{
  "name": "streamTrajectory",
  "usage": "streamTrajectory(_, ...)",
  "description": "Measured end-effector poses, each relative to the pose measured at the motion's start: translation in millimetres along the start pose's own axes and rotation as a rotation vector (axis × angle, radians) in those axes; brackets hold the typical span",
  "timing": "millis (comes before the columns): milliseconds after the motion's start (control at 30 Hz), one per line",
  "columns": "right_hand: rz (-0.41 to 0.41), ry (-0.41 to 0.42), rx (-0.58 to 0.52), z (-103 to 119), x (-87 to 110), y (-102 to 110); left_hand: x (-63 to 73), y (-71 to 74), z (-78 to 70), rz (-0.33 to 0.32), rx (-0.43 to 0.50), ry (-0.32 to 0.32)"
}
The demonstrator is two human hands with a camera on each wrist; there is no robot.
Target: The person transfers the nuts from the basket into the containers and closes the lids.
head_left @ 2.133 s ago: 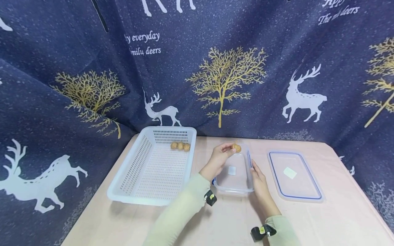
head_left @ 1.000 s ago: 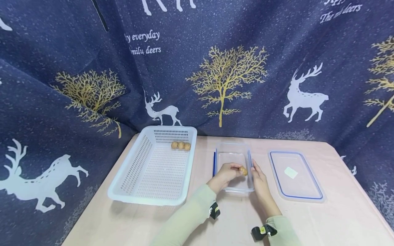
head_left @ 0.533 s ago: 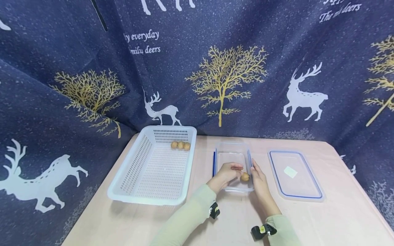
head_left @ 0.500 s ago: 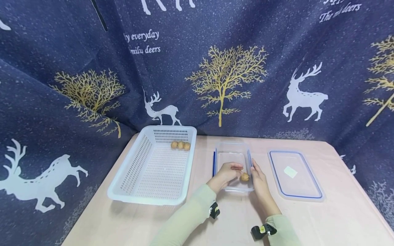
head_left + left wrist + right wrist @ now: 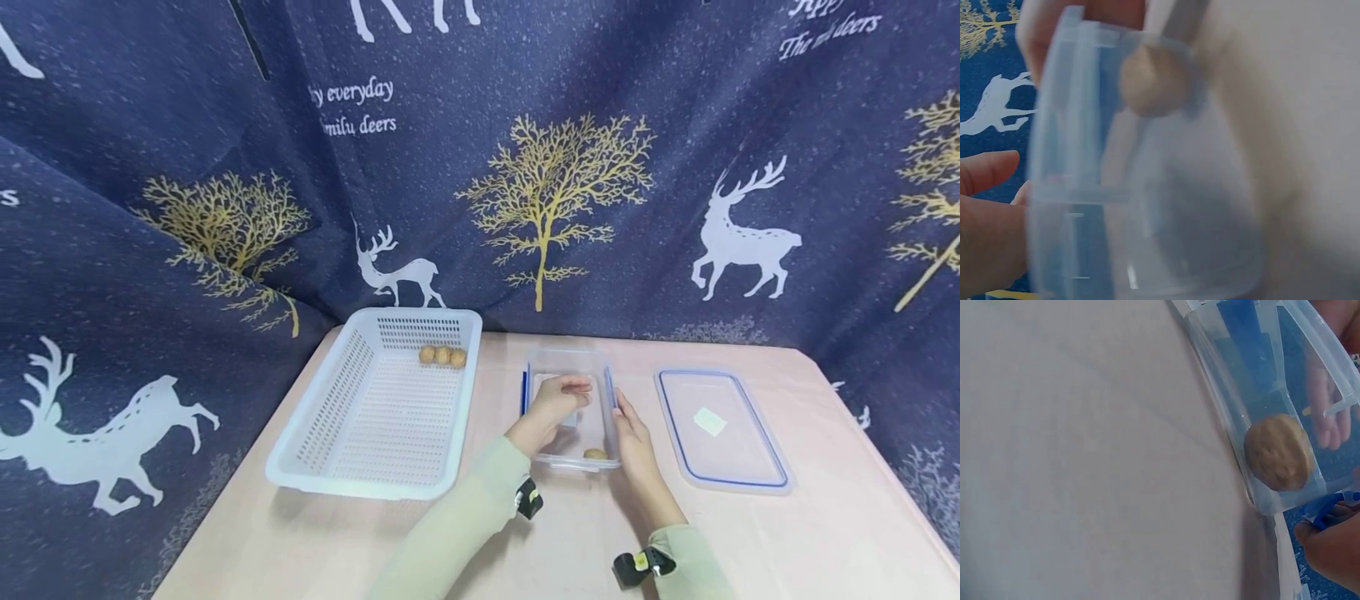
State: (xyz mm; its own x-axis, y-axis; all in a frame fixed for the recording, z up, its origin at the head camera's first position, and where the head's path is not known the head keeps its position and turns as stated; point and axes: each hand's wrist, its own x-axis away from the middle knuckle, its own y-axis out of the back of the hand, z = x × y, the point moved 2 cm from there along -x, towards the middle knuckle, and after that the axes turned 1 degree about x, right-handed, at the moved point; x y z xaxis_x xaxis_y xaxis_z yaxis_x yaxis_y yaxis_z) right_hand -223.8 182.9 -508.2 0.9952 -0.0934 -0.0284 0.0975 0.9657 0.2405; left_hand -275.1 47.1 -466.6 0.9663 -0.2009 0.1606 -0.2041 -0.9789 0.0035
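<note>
Left hand [image 5: 557, 404]: above the clear box [image 5: 555, 461], fingers loosely bent, with a gap between thumb and forefinger, and nothing pinched
Walnut [image 5: 596, 454]: inside the clear box, on its floor at the near right corner, out of the fingers and close to the near wall
Right hand [image 5: 636, 442]: along the right wall of the clear box, fingers rather straight and touching it from outside, it seems for steadying
Basket [image 5: 360, 490]: on the left of the worktop [image 5: 562, 542], with 3 walnuts [image 5: 442, 356] in a row at its far right corner
Lid [image 5: 738, 433]: flat on the worktop, to the right of the clear box
Step in hand: I judge, placing of 1 walnut, which looks finished
Next move: probably calls for lifting the left hand over the rim, then reaching to the basket
</note>
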Motion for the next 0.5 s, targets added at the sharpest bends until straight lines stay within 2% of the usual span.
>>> streamTrajectory(333, -0.005, -0.004, 0.027, -3, -1.2, -1, -6.9, 3.8, -39.6, -0.003, 0.046, -0.060)
streamTrajectory(500, -0.012, -0.011, 0.022, -4, -2.0, -1, -12.4, 12.8, -60.5, 0.008, 0.056, -0.108)
